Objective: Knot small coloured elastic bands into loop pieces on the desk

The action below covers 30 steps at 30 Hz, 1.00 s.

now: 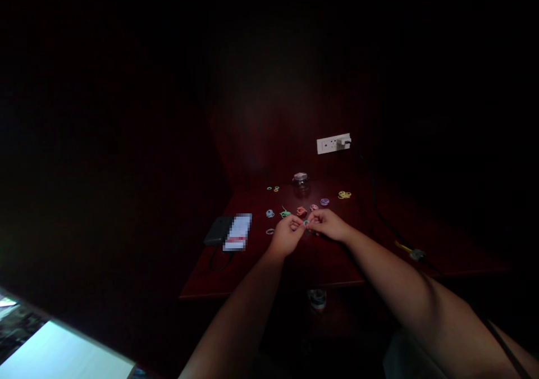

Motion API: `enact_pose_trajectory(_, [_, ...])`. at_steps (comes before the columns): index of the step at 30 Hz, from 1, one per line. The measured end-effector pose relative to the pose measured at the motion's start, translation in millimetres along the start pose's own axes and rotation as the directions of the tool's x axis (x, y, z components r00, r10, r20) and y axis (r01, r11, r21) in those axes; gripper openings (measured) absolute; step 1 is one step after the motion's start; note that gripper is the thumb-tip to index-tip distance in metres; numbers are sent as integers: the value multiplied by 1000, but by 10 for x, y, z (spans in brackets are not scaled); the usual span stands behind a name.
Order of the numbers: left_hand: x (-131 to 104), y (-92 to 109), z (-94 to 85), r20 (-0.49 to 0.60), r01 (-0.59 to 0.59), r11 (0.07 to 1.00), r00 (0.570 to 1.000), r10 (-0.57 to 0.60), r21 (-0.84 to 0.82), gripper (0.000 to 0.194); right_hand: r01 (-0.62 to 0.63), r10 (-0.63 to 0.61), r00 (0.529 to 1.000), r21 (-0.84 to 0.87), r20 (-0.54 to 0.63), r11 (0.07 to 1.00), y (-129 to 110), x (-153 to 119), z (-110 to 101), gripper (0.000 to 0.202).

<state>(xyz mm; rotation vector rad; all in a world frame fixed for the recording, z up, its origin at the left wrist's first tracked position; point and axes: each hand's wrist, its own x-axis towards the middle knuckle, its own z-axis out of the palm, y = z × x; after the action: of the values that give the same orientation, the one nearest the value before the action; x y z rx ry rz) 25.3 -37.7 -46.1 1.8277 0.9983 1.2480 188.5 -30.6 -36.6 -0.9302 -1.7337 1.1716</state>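
Tabletop [324, 264] dark red | back wall [261, 120] dim | white socket panel [326, 145] | left hand [287, 236], right hand [332, 225]: fingers pinching green band [306, 222]

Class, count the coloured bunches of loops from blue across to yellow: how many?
6, running left to right on the table: blue bunch, green bunch, orange bunch, pink bunch, purple bunch, yellow bunch farthest right. The left hand or right hand may hide others.
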Motion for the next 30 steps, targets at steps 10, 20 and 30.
enact_pose_trajectory(10, [2, -1, 11, 2, 1, 999, 1000, -1, -40, 10, 2, -2, 999, 24, 33, 1000, 17, 0, -18, 24])
enact_pose_trajectory(20, [5, 27, -1, 19, 35, 998, 999, -36, 56, 7, 20, -20, 1000, 1, 18, 1000, 103, 25, -39, 23])
enact_pose_trajectory(30, [-1, 13, -2, 29, 30, 996, 999, -33, 83, 14, 0, -2, 1000, 73, 26, 997, 51, 18, -73, 21])
